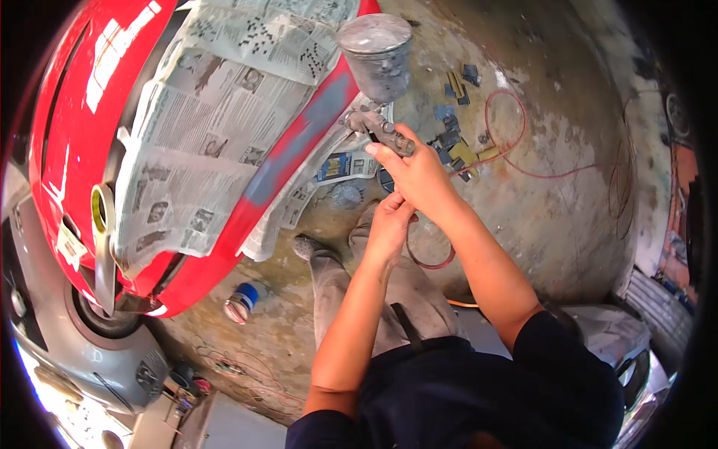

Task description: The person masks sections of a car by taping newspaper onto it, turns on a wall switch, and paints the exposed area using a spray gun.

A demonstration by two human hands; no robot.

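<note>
A spray gun (381, 133) with a grey, paint-stained cup (376, 63) on top is held in my right hand (415, 168), its fingers wrapped round the handle. Just below, my left hand (393, 217) is closed near the gun's lower end, where a red hose (451, 254) hangs down; what its fingers grip is hidden. Beyond the gun lies a red car panel strip with grey patches (288, 157). Newspaper sheets (217, 135) cover the area to the left of the strip, and more paper hangs along its right edge.
A roll of tape (101, 208) is at the red car's (82, 150) left side. A blue-labelled can (241, 301) stands on the floor. Sandpaper pieces (450, 135) and red hose loops lie at the right. A grey car (112, 367) is at lower left.
</note>
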